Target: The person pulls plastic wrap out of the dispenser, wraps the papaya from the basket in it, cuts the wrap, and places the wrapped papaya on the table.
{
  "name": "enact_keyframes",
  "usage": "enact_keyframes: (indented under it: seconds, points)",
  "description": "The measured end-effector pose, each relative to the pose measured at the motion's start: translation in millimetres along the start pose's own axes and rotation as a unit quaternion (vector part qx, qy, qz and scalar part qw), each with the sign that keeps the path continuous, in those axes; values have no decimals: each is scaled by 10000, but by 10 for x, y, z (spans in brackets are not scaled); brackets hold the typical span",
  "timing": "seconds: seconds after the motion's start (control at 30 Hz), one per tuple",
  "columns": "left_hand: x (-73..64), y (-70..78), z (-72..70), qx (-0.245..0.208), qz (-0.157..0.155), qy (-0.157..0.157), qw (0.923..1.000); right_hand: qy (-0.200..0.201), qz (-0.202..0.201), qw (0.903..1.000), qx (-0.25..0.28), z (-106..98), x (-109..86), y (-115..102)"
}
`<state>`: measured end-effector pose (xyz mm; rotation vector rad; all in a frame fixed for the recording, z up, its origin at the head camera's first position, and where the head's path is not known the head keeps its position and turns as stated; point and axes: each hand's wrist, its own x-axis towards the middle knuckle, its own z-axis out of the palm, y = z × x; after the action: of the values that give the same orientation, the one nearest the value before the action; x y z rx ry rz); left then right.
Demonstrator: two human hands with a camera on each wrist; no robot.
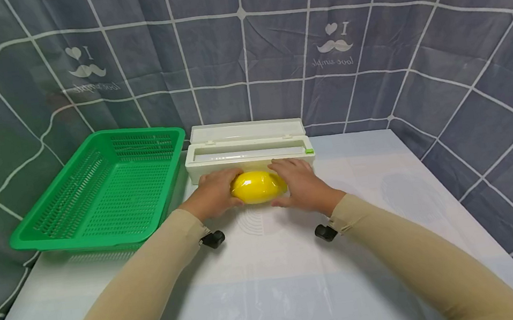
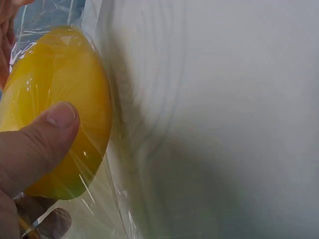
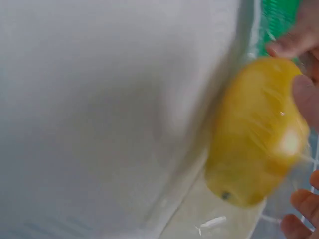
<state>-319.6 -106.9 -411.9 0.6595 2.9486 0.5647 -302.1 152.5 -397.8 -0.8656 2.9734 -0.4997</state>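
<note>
A yellow mango [image 1: 258, 187], glossy under clear cling film [image 2: 102, 211], is held between both hands in front of the white wrap box. My left hand [image 1: 214, 191] grips its left end; in the left wrist view the thumb [image 2: 47, 134] lies across the film-covered skin and the fingers curl behind. At the other end my right hand [image 1: 302, 183] holds the wrapped fruit, its thumb [image 3: 306, 97] over the edge in the right wrist view. A greenish tip with a dark stem spot shows there. Film stretches past the mango toward the box.
The white cling film dispenser [image 1: 251, 167] stands behind the hands, lid [image 1: 246, 130] raised, a green slider [image 1: 309, 151] at its right end. To the left sits a green plastic basket [image 1: 101, 240]. A white patterned cloth [image 1: 276, 309] covers the table; grey checked curtains surround it.
</note>
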Motion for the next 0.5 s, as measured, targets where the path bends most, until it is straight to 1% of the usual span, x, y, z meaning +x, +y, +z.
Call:
enact_keyframes:
  seconds: [0.13,0.23,0.37,0.43,0.5]
  points:
    - [11,-18,-46,-87,56,-60,9999,-77,-240,9981,-554,88,80,-39]
    - [17,-31,-68,-196,82,-112,9997,111,-335,9962,-801,145,127,-23]
    - [8,-50,-86,-285,-1,-173,9994,436,-430,9942,-884,179,184,20]
    - [-9,-54,-98,-285,-58,-169,9994,447,-430,9942,-882,179,204,36]
    - [-38,-43,-115,-247,-108,-122,9996,374,-368,9951,-834,166,214,43]
